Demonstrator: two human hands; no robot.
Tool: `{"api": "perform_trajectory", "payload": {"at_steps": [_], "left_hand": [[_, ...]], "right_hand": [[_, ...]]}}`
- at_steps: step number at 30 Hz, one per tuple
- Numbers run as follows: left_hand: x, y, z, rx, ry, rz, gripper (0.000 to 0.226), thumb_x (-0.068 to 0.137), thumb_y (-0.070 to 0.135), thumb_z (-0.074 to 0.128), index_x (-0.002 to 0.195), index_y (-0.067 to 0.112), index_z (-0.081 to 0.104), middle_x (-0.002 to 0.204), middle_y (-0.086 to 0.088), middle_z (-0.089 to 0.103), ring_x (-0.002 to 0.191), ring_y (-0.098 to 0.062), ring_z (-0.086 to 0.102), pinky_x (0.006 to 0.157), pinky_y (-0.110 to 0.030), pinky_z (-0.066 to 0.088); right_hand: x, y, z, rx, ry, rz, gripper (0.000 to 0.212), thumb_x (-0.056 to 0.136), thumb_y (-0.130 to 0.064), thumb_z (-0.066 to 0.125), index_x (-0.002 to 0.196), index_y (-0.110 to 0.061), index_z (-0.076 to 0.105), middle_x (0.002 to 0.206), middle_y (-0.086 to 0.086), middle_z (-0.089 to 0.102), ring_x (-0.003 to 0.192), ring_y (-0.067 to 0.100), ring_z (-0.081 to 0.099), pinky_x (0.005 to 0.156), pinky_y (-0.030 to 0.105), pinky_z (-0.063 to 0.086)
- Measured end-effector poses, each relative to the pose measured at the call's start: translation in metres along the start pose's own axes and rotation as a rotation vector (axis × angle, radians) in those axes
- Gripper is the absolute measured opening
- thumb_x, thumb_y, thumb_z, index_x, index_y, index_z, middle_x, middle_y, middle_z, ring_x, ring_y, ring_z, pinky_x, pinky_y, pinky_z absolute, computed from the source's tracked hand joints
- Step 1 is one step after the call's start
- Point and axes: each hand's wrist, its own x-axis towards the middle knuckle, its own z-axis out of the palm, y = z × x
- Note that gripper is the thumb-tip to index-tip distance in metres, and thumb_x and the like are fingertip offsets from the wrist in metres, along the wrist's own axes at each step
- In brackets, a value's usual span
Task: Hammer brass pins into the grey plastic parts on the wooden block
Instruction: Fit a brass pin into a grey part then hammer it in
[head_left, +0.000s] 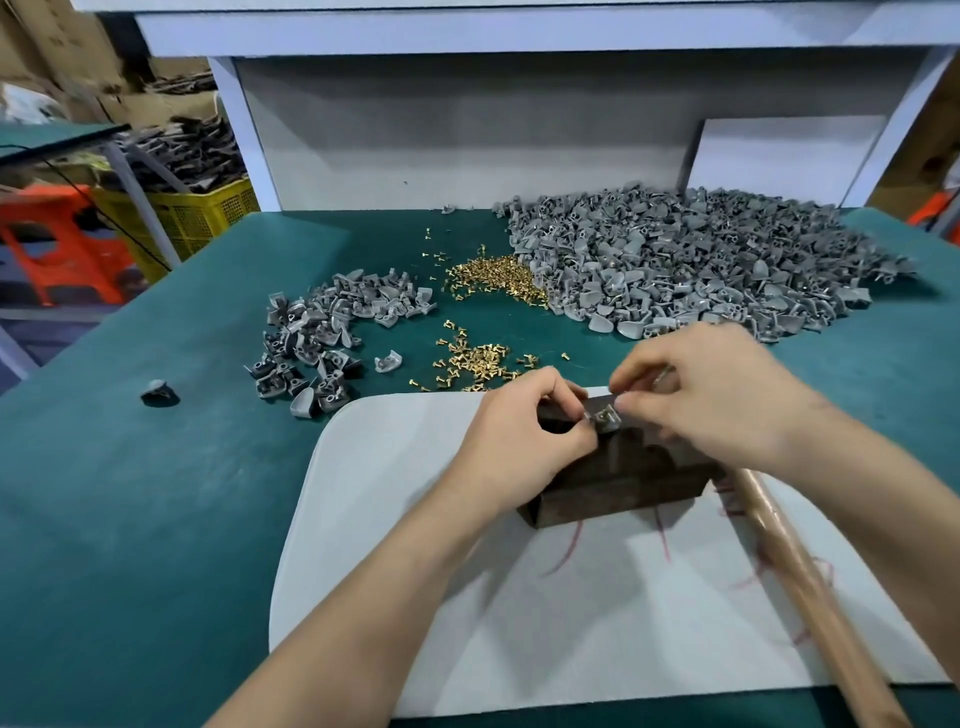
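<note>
On the wooden block (618, 488), a grey part (602, 419) is pinched between fingertips of left hand (524, 441) and right hand (717, 395).

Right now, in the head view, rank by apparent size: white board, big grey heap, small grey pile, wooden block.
1. white board, nearest camera
2. big grey heap
3. small grey pile and wooden block: alike, block partly covered.
</note>
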Motion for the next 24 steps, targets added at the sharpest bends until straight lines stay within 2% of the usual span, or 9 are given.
{"api": "perform_trajectory", "payload": {"at_steps": [3, 5, 8, 11, 14, 16, 18, 21, 24], "left_hand": [[-0.001, 0.001, -0.001, -0.002, -0.005, 0.018, 0.026, 0.074, 0.006, 0.071, 0.066, 0.021, 0.052, 0.099, 0.005, 0.069, 0.089, -0.007, 0.062, 0.078, -0.015, 0.046], [-0.002, 0.002, 0.000, 0.024, -0.011, 0.031, 0.023, 0.075, 0.008, 0.072, 0.068, 0.019, 0.054, 0.102, 0.003, 0.068, 0.092, -0.009, 0.062, 0.081, -0.019, 0.047], [-0.002, 0.004, 0.001, 0.063, -0.015, 0.043, 0.021, 0.076, 0.010, 0.072, 0.070, 0.017, 0.054, 0.105, 0.000, 0.068, 0.095, -0.013, 0.062, 0.086, -0.027, 0.048], [-0.002, 0.005, 0.001, 0.076, -0.025, 0.017, 0.022, 0.077, 0.010, 0.072, 0.068, 0.017, 0.053, 0.105, 0.001, 0.069, 0.097, -0.015, 0.064, 0.086, -0.031, 0.049], [-0.004, 0.005, 0.002, 0.095, -0.001, 0.030, 0.025, 0.076, 0.012, 0.072, 0.063, 0.018, 0.052, 0.085, 0.005, 0.070, 0.086, -0.018, 0.064, 0.076, -0.027, 0.050], [-0.006, 0.007, 0.002, 0.099, 0.012, 0.047, 0.028, 0.075, 0.012, 0.072, 0.059, 0.019, 0.050, 0.070, 0.008, 0.062, 0.080, -0.021, 0.062, 0.071, -0.028, 0.047], [-0.007, 0.008, 0.002, 0.096, 0.017, 0.048, 0.032, 0.074, 0.011, 0.072, 0.056, 0.020, 0.048, 0.067, 0.007, 0.060, 0.081, -0.020, 0.061, 0.070, -0.027, 0.046], [-0.007, 0.008, 0.002, 0.080, 0.023, 0.044, 0.039, 0.074, 0.008, 0.071, 0.051, 0.022, 0.043, 0.064, -0.003, 0.061, 0.077, -0.010, 0.058, 0.060, -0.018, 0.039], [-0.008, 0.010, 0.001, 0.072, 0.012, 0.053, 0.044, 0.073, 0.005, 0.071, 0.049, 0.021, 0.038, 0.049, 0.003, 0.048, 0.050, -0.009, 0.043, 0.051, -0.017, 0.027]], "right_hand": [[0.003, -0.015, 0.003, -0.159, -0.079, -0.062, 0.009, 0.082, -0.017, 0.068, 0.088, -0.021, 0.074, 0.074, -0.007, 0.067, 0.070, 0.006, 0.059, 0.064, 0.008, 0.038], [0.005, -0.020, 0.004, -0.241, -0.089, -0.048, 0.011, 0.083, -0.017, 0.066, 0.091, -0.021, 0.073, 0.086, -0.001, 0.071, 0.084, 0.015, 0.062, 0.077, 0.021, 0.045], [0.007, -0.027, 0.002, -0.320, -0.140, -0.024, 0.012, 0.083, -0.013, 0.063, 0.089, -0.018, 0.072, 0.087, 0.006, 0.071, 0.088, 0.024, 0.064, 0.080, 0.030, 0.050], [0.005, -0.041, 0.000, -0.452, -0.183, -0.024, 0.009, 0.086, -0.009, 0.057, 0.091, -0.012, 0.064, 0.080, 0.009, 0.059, 0.089, 0.029, 0.059, 0.073, 0.028, 0.044], [0.004, -0.057, -0.001, -0.620, -0.208, -0.089, 0.018, 0.088, -0.001, 0.048, 0.073, -0.009, 0.043, 0.066, 0.003, 0.038, 0.072, 0.025, 0.050, 0.064, 0.027, 0.031], [0.006, -0.064, -0.002, -0.670, -0.249, -0.110, 0.028, 0.088, 0.002, 0.045, 0.065, -0.009, 0.035, 0.071, 0.004, 0.047, 0.077, 0.025, 0.053, 0.063, 0.026, 0.031], [0.008, -0.066, -0.004, -0.677, -0.273, -0.114, 0.036, 0.088, 0.001, 0.046, 0.061, -0.014, 0.026, 0.086, 0.010, 0.057, 0.072, 0.023, 0.044, 0.062, 0.026, 0.033], [0.009, -0.069, -0.003, -0.702, -0.277, -0.112, 0.027, 0.088, -0.001, 0.046, 0.065, -0.010, 0.034, 0.098, 0.013, 0.062, 0.067, 0.023, 0.042, 0.062, 0.027, 0.035], [0.007, -0.071, -0.001, -0.708, -0.276, -0.131, 0.024, 0.088, -0.003, 0.046, 0.066, -0.009, 0.040, 0.096, 0.014, 0.063, 0.077, 0.028, 0.055, 0.062, 0.028, 0.036]]}}
